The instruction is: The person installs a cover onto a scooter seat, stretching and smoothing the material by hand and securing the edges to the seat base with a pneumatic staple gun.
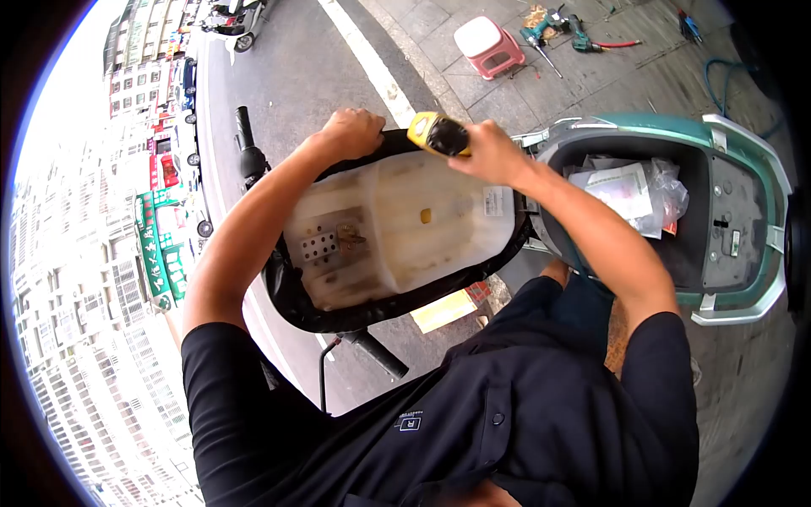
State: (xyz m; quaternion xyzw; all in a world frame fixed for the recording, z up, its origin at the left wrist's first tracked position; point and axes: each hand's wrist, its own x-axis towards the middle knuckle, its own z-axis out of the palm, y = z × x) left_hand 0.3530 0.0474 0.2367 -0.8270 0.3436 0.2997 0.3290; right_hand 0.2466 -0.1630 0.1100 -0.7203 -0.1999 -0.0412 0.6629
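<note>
Yellow tool [439, 135], partly hidden, fills the right hand [493, 155] while the left hand [353, 133] grips the black cover [297, 309].

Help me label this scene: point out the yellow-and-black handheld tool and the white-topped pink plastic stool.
Yellow-and-black handheld tool [442, 135]: head view, its black body.
White-topped pink plastic stool [484, 40]: head view, its white seat.

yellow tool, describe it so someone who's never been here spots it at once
Find the scooter seat, its pale underside framed by black covering. At its far edge, the right hand grips the yellow tool. Its yellow-and-black body sets it apart from the teal power tools on the pavement.
</note>
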